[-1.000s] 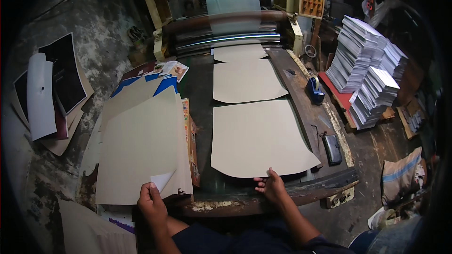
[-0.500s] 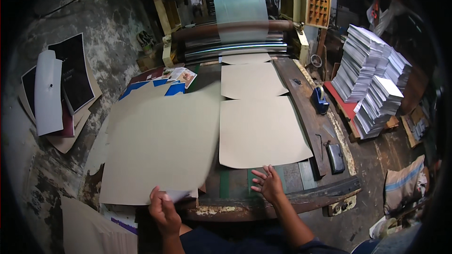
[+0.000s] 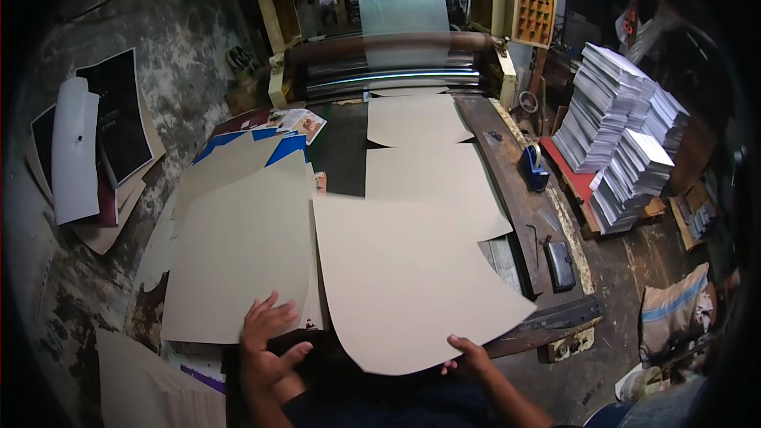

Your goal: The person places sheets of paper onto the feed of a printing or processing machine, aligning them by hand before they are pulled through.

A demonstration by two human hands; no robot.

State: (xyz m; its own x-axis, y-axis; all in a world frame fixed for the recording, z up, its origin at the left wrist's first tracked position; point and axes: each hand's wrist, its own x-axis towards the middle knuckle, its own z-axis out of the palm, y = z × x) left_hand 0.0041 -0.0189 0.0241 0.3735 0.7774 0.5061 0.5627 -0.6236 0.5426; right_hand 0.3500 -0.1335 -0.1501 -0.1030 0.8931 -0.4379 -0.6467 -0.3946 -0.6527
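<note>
My right hand (image 3: 469, 358) pinches the near edge of a large beige paper sheet (image 3: 412, 285), thumb on top. That sheet curves above the machine's feed table, its far edge overlapping another beige sheet (image 3: 428, 174) on the table. Farther on, one more beige sheet (image 3: 416, 119) lies toward the shiny rollers (image 3: 396, 79). Beside the near corner of a beige sheet stack (image 3: 238, 246) on the left, my left hand (image 3: 271, 341) is open with fingers spread, holding nothing. Whether its fingertips touch the stack I cannot tell.
A blue tape dispenser (image 3: 533, 168) and a dark case (image 3: 560, 265) sit on the table's right side. Tall stacks of white paper (image 3: 606, 111) stand on a red board at right. More beige sheets (image 3: 154, 384) are at lower left. Posters (image 3: 119, 123) lean against the left wall.
A large beige sheet has moved from the left stack rightward over the feed table. My left hand has let go of it, and my right hand has closed on its near edge. The sheets on the table have advanced toward the rollers.
</note>
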